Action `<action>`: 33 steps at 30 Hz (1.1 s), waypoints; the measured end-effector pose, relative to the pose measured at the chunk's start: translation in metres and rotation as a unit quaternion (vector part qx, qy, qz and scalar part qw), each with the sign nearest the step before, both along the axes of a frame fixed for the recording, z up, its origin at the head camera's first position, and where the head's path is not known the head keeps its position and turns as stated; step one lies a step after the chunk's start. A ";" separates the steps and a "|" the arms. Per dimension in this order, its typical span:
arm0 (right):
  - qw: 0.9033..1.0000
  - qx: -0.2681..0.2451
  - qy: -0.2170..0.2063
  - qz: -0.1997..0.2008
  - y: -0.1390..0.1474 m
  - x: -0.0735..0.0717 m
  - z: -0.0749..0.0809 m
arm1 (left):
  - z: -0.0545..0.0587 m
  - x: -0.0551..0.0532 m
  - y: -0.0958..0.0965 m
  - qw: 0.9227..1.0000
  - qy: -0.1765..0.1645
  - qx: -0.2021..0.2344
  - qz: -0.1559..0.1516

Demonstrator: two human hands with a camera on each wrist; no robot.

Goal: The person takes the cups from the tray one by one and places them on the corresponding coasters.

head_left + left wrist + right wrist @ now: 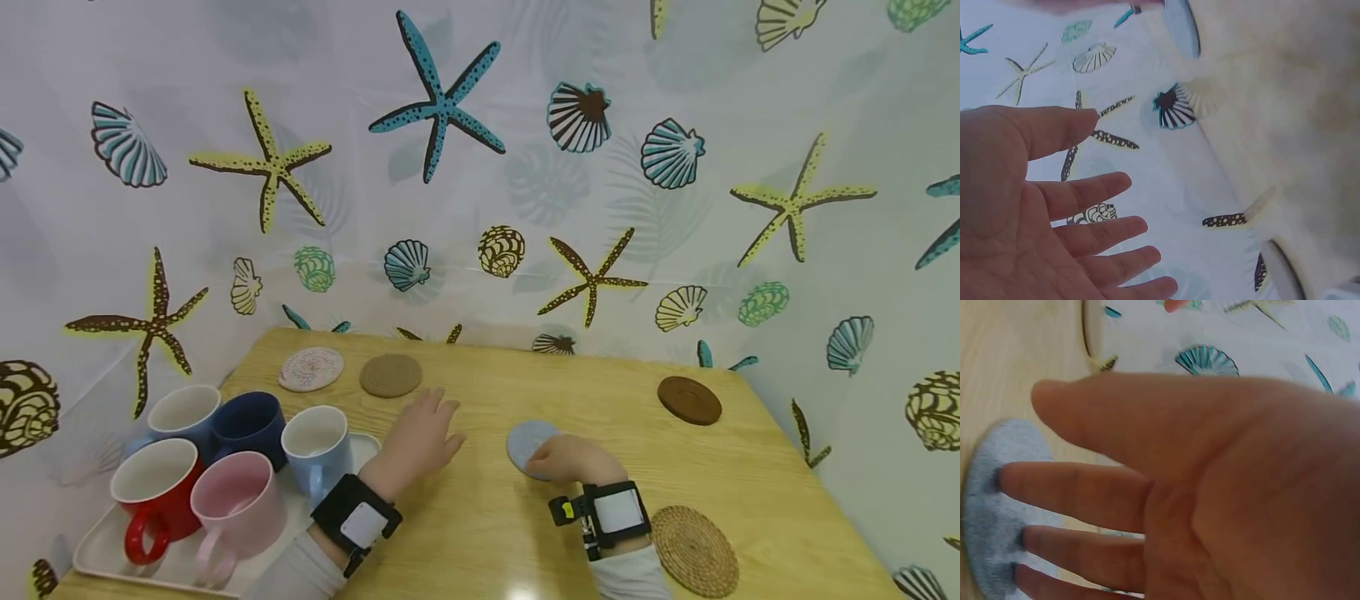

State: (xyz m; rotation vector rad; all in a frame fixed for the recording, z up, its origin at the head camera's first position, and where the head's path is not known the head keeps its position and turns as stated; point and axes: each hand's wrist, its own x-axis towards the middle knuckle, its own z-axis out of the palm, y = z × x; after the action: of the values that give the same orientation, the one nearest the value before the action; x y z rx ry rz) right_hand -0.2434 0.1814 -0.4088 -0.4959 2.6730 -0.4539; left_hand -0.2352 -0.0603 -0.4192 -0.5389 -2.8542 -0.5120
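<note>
A round grey-blue felt coaster (529,446) lies flat on the wooden table (480,533). My right hand (576,460) reaches over its right side; in the right wrist view, fairly straight fingertips (1013,478) rest on the coaster (1004,512), the thumb held apart from it. My left hand (420,437) hovers over the table to the left of the coaster, just right of the light blue mug (318,446), and holds nothing. In the left wrist view its fingers (1104,240) are spread and straight.
A white tray (97,546) at left bears several mugs, among them a red mug (161,483) and a pink mug (240,508). Other coasters lie about: a speckled one (311,369), a tan one (390,375), a brown wooden one (690,400) and a woven one (693,550).
</note>
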 end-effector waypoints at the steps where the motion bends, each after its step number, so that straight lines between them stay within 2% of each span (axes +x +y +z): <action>1: 1.000 0.006 0.008 0.001 -0.004 0.001 -0.002 | -0.003 0.005 -0.002 1.000 -0.003 0.009 -0.005; 6: 0.999 0.019 0.047 0.021 -0.023 0.000 -0.012 | -0.012 0.024 -0.015 0.999 -0.015 0.036 -0.006; 9: 0.998 0.017 0.058 0.031 -0.033 -0.006 -0.017 | -0.013 0.032 -0.023 0.999 -0.014 0.041 -0.009; 18: 0.998 0.033 0.052 0.032 -0.067 -0.037 -0.030 | -0.006 0.051 -0.029 0.997 0.013 0.065 -0.036; 23: 0.998 0.026 0.044 0.021 -0.083 -0.057 -0.041 | -0.002 0.056 -0.030 0.997 -0.001 0.069 -0.038; 27: 0.998 0.017 0.050 0.021 -0.094 -0.075 -0.057 | -0.005 0.057 -0.035 0.997 -0.018 0.065 -0.028; 33: 0.997 0.037 0.061 0.037 -0.099 -0.102 -0.071 | -0.010 0.056 -0.040 0.997 -0.012 0.071 -0.029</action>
State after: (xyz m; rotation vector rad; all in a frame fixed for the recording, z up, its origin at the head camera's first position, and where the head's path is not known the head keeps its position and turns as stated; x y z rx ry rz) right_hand -0.3454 0.0827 -0.4803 -0.6158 2.7642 -0.3104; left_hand -0.1796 -0.1007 -0.4288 -0.5965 -2.8040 -0.7285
